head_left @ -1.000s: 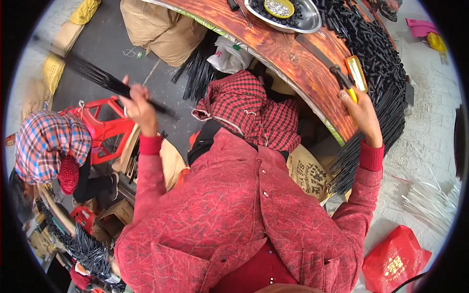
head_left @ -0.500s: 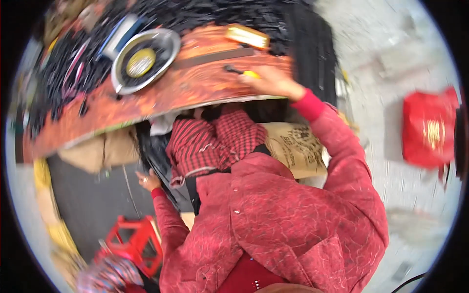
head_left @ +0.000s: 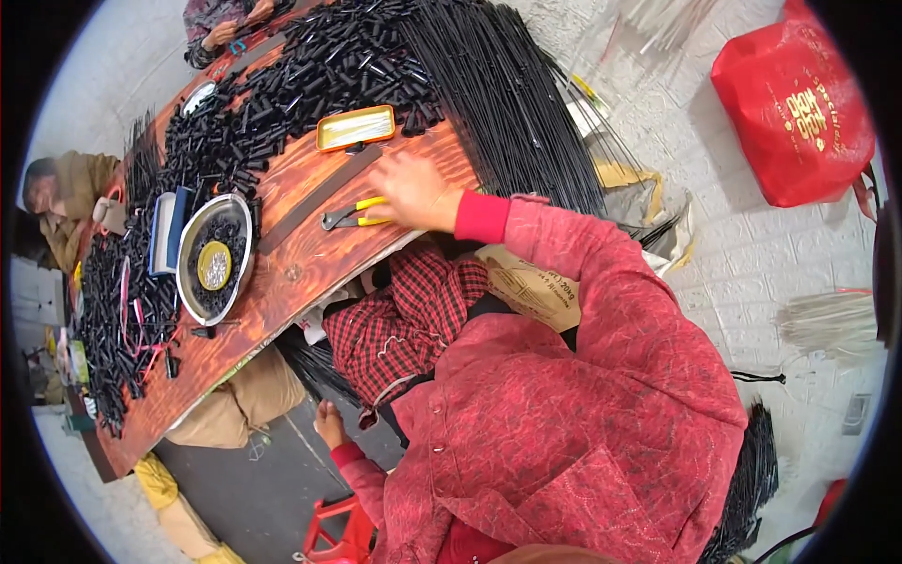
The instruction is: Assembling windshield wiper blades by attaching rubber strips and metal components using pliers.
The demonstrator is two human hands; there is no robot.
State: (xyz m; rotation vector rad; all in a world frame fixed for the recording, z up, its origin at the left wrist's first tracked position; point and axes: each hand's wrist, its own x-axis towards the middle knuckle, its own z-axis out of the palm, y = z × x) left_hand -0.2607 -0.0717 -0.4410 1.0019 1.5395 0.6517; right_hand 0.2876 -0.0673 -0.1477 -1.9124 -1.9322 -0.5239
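A pair of pliers (head_left: 344, 216) with yellow grips and a dark rounded head lies on the wood-grained tabletop (head_left: 291, 274). My right hand (head_left: 413, 193) is palm down over the ends of its handles, fingers spread and not wrapped round them. A dark flat bar (head_left: 319, 199) lies just beyond the pliers. Low at my left side, my left hand (head_left: 331, 426) hangs with its fingers loosely apart and nothing visible in it. Thin black rods (head_left: 318, 368) under the table edge are near it. Red checked cloth (head_left: 399, 320) covers my lap.
Black tubes (head_left: 329, 70) heap along the table's far side, beside long black rods (head_left: 512, 113). An orange tray (head_left: 324, 141) holds white sticks. A metal bowl (head_left: 246, 246) and blue-white box (head_left: 167, 235) stand left. A red stool (head_left: 352, 540), red bag (head_left: 799, 113) and another person's hand (head_left: 221, 36) show.
The view has turned, and the table now slants up to the right. My right hand held the yellow-handled tool raised; now the pliers lie on the tabletop and its fingers are spread.
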